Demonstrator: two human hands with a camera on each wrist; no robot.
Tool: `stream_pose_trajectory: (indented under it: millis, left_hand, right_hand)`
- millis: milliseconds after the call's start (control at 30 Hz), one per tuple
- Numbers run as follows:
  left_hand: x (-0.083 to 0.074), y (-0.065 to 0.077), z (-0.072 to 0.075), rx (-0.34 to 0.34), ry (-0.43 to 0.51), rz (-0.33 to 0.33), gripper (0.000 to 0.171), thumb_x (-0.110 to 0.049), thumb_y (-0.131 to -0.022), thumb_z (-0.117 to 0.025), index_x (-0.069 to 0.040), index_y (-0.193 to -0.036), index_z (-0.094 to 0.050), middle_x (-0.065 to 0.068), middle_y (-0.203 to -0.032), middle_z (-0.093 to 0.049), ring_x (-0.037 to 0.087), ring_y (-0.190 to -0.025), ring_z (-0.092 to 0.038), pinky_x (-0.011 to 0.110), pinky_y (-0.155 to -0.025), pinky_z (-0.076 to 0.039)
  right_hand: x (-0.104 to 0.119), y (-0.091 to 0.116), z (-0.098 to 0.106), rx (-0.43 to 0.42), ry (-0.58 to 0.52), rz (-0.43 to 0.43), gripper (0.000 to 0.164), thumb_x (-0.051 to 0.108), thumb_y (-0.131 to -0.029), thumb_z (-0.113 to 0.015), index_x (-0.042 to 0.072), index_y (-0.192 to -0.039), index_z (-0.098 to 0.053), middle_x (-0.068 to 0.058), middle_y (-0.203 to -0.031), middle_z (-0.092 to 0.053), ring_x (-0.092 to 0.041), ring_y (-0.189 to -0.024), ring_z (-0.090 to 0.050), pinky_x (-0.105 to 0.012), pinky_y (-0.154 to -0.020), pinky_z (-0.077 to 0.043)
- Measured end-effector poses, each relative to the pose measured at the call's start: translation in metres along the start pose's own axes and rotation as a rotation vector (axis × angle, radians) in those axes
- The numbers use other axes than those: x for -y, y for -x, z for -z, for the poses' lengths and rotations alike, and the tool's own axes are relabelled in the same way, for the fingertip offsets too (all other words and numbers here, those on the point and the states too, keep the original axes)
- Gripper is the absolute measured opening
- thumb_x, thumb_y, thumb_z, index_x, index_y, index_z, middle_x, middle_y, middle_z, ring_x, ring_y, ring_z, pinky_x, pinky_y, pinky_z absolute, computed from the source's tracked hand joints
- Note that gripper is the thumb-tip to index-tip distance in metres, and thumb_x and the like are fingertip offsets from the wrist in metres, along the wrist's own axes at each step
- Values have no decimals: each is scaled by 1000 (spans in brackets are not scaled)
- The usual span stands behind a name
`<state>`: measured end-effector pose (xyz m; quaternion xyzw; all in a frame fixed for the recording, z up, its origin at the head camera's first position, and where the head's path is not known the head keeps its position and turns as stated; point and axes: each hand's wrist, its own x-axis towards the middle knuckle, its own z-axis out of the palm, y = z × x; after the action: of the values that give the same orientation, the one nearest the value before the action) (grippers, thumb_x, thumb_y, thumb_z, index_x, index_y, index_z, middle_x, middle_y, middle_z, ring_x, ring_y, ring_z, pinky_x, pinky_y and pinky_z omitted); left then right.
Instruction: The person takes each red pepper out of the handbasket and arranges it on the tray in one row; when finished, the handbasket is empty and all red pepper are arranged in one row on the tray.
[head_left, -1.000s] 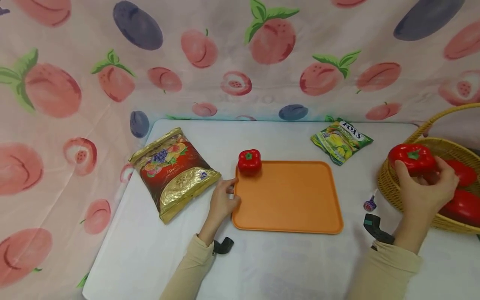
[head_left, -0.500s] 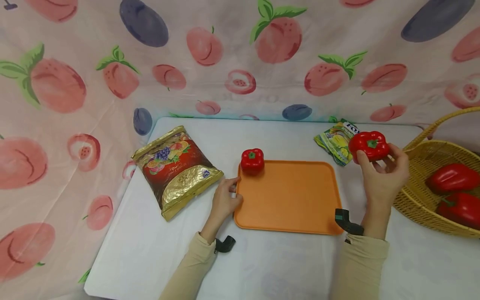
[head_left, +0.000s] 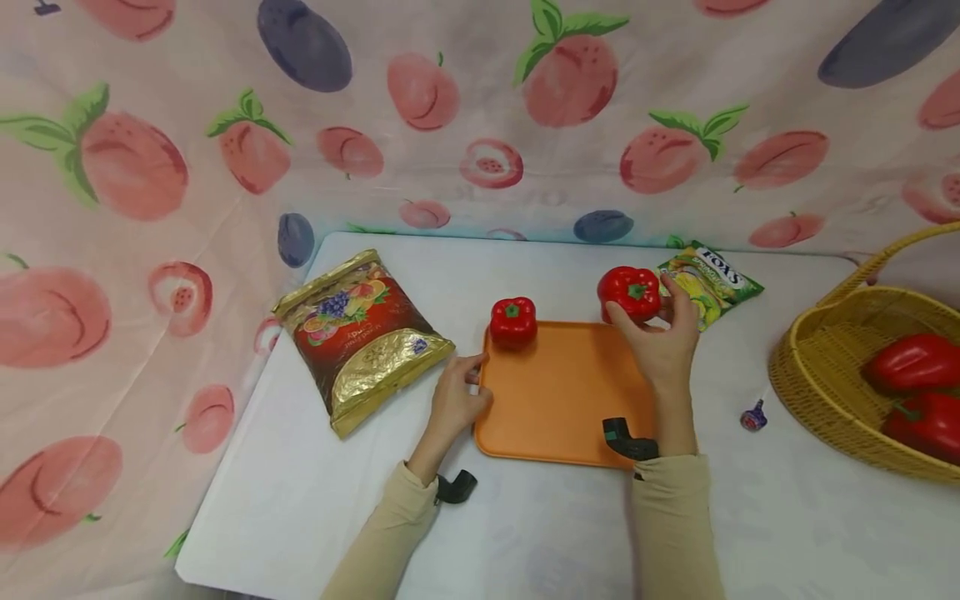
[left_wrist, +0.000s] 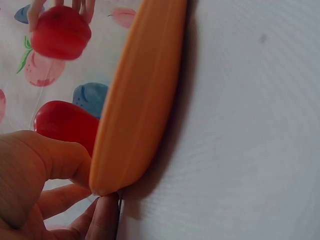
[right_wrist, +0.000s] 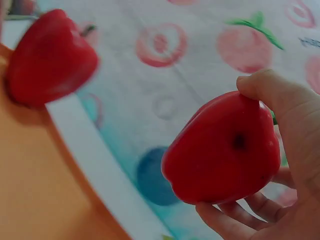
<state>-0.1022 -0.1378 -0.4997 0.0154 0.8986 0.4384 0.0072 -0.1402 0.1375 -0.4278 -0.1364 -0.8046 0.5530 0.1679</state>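
Left hand (head_left: 457, 398) pinches tray (head_left: 562, 392) at 9 o'clock, right hand (head_left: 666, 337) pinches pepper (head_left: 617, 287) near tray's 1 o'clock; best lowered gently, stem (head_left: 636, 291) up.

The person's sleeves (head_left: 675, 525) are beige. Each wrist (head_left: 677, 429) carries a curved black fitting (head_left: 459, 487); the right fitting (head_left: 633, 447) bears a green mark (head_left: 611, 430).

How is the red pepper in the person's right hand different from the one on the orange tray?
The held pepper is up in the air, gripped by the right hand; the tray pepper rests on the orange tray, in neither of the hands. The held pepper is near the tray's far right corner; the tray pepper sits at its far left corner. Both are glossy and red with a green stem.
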Motion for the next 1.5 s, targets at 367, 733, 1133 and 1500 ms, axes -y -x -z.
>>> stream_pose_trajectory:
  millis: [367, 733, 1133, 1500]
  left_hand:
    - [-1, 0, 0, 6, 8, 14, 57, 2, -74, -69, -4, -131, -63, 12, -109, -58, 21, -87, -59, 34, -74, -45]
    - [-2, 1, 1, 1, 10, -6, 57, 2, -74, -69, -3, -130, -63, 12, -106, -57, 22, -88, -59, 33, -73, -45]
    - [-3, 1, 0, 8, 3, 1, 57, 1, -74, -69, -4, -131, -63, 12, -107, -57, 22, -89, -60, 33, -73, -44]
    - [-2, 2, 0, 1, 0, 13, 56, 1, -75, -70, -5, -131, -63, 11, -108, -57, 22, -90, -59, 35, -75, -46]
  right_hand:
    - [-15, 10, -52, 198, 120, -74, 80, 46, -79, -78, 15, -145, -45, -18, -122, -44, -30, -113, -44, -43, -88, -46]
    - [-12, 16, -67, 246, 168, -149, 86, 52, -78, -77, 9, -143, -40, -18, -127, -43, -30, -117, -43, -44, -89, -50]
    - [-14, 19, -68, 260, 169, -190, 88, 59, -79, -71, 10, -144, -38, -17, -132, -43, -31, -118, -45, -44, -93, -48]
    - [-17, 8, -46, 215, 63, -212, 77, 57, -85, -66, 12, -144, -44, -13, -140, -48, -30, -125, -49, -43, -102, -44]
